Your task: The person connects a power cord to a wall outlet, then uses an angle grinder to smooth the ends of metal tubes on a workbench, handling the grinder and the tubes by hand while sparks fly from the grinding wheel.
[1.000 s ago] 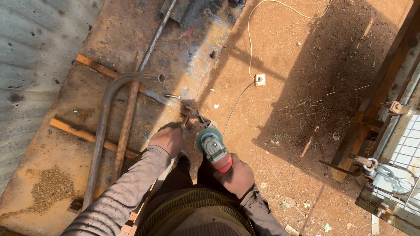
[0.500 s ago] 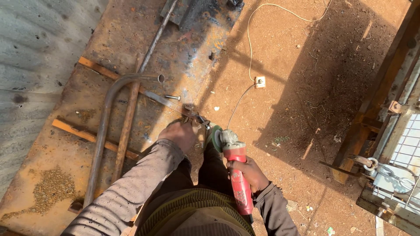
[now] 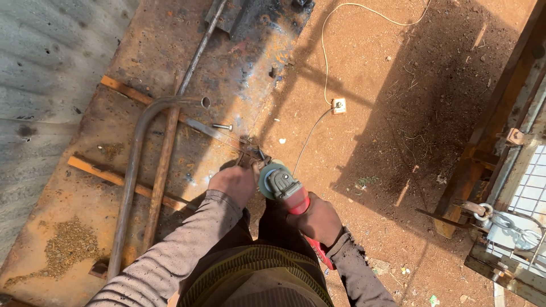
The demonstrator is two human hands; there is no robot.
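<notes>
Head view: right hand (image 3: 320,219), closed around the red-bodied angle grinder (image 3: 287,190) at lower centre; left hand (image 3: 233,183) presses, fingers curled, a small rusty metal piece (image 3: 250,156) on the rusted steel plate (image 3: 187,57) beside a bent steel pipe (image 3: 136,142).

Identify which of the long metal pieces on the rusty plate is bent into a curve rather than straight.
The round pipe, which bows over at its top to an open end near the bolt. The flat bar beside it and the thin rod run straight.

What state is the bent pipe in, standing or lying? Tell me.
Lying. The bent pipe rests flat across the rusty steel plate, its open end beside the orange bars.
</notes>
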